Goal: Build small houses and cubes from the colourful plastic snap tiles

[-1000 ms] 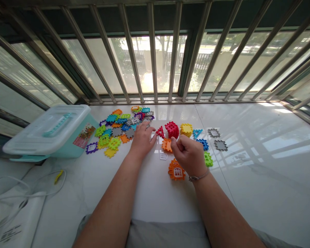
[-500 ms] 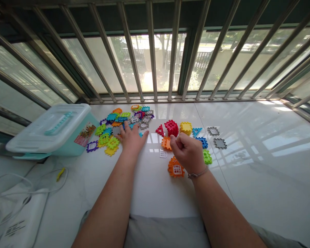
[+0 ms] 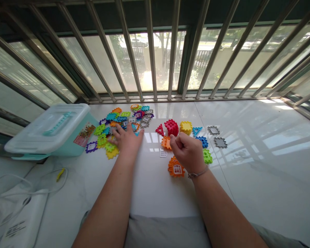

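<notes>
My left hand [image 3: 126,139] lies with spread fingers on a heap of colourful interlocking plastic tiles [image 3: 134,117], touching the pieces beneath it. My right hand [image 3: 186,152] is curled, thumb and forefinger pinched together, with no piece showing between them. It sits just right of a small orange tile block [image 3: 166,143] and a white window piece [image 3: 163,154]. Nearby stand a red cube [image 3: 171,127], a yellow cube [image 3: 186,127], a red triangle [image 3: 159,130] and a teal triangle [image 3: 196,131]. Below my right hand is an orange house-shaped build [image 3: 176,167].
A teal storage box with a clear lid [image 3: 49,129] stands left of the heap. Grey tiles [image 3: 220,142] lie to the right on the white glossy ledge [image 3: 260,151]. Metal window bars [image 3: 151,51] run along the far edge. A white cable [image 3: 28,182] lies at lower left.
My left hand has slid left and deeper into the heap, shifting some tiles. My right hand has stayed almost in place, still curled.
</notes>
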Available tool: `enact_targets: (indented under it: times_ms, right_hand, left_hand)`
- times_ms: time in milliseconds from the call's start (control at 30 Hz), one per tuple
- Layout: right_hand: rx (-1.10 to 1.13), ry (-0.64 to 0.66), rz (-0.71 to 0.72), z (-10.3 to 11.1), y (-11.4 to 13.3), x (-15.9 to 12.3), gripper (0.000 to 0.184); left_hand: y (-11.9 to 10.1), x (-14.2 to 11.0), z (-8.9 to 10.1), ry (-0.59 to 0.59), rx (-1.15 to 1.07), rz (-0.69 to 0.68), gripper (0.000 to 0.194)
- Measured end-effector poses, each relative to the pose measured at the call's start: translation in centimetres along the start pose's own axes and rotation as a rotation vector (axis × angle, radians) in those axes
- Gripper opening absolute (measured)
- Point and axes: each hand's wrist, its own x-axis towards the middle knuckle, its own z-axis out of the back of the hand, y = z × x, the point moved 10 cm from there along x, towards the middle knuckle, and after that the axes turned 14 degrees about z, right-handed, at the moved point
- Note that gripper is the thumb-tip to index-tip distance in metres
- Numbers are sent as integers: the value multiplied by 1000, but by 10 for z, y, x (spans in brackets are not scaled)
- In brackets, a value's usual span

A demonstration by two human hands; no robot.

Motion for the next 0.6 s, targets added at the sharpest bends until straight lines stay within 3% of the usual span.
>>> enact_targets:
  times_ms: [100,233,433,600]
  right_hand:
    - [4,-1,-5,0,0,0,51]
    - [-1,6,-13,0,-1,0,50]
    - [2,17,-28,-2,-3,-1,51]
    - [6,19,-39,-2,-4,-2,50]
  left_hand:
    - [1,2,1,-3,-3,-5,88]
    - [-7,-2,13,-75,-11,-83,63]
    - [-16,-5,15,-72,-13,-163,31]
    - [-16,-5,19,-74,-55,-165,33]
